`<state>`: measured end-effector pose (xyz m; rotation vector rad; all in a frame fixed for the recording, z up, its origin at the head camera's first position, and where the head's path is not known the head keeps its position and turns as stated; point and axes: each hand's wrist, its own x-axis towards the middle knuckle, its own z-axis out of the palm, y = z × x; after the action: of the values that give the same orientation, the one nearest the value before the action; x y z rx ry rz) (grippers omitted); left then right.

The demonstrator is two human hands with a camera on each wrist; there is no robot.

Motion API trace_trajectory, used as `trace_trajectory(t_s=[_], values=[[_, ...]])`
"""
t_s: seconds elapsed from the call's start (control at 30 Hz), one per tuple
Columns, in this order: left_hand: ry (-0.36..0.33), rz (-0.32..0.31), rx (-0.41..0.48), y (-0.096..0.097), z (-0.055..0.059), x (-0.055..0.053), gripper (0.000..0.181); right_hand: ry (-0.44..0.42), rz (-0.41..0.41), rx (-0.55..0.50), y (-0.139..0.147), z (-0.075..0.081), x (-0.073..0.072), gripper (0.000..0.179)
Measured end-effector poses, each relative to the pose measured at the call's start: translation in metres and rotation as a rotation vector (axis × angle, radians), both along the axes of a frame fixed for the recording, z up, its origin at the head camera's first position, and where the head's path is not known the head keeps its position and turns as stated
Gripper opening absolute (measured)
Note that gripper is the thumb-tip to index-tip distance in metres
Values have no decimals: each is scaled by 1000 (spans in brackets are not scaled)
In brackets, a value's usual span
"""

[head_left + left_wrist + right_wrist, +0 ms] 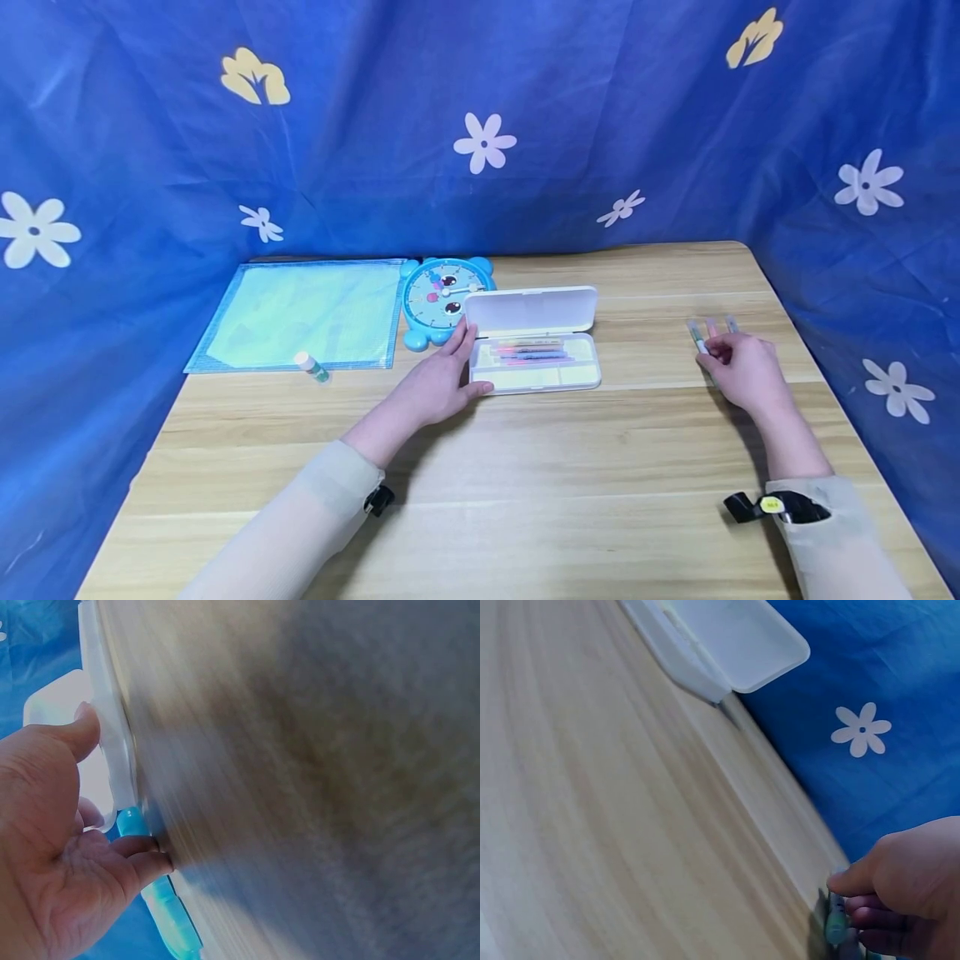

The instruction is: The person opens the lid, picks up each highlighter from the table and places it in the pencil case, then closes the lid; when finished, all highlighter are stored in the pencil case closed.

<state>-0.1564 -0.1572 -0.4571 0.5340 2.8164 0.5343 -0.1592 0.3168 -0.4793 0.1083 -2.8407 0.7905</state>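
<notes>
Pencil case, white, round-cornered, slim pens inside

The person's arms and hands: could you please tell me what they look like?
The left hand and right hand are ungloved. The left sleeve and right sleeve are pale grey. The left camera and right camera at the wrists are black; the right one bears a yellow label.

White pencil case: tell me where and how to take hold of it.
Grip the white pencil case by the right end of its base, coming from the right: that end is free, while the left hand touches the left end. Avoid the raised lid, hinged at the back, which would likely swing. Keep everything level, as pens lie inside.
</notes>
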Motion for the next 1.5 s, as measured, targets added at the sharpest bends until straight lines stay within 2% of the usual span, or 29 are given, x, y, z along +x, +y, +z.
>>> trace_trajectory(t_s=[0.23,0.57,0.93,1.1,1.33,1.5], values=[[2,-2,0,-1,0,1,104,-35,-14,21,-5,-1,-2,22],[-5,2,-2,-1,1,1,104,25,18,-16,-13,4,-5,15],[-4,2,-4,0,1,1,104,157,206,-86,-56,45,-7,15],[-6,3,-5,0,1,1,104,155,289,-108,-83,59,-7,14],[1,-4,-3,0,0,1,104,132,473,-154,-119,62,-8,16],[4,-2,4,0,0,1,104,97,574,-135,-145,59,-9,17]])
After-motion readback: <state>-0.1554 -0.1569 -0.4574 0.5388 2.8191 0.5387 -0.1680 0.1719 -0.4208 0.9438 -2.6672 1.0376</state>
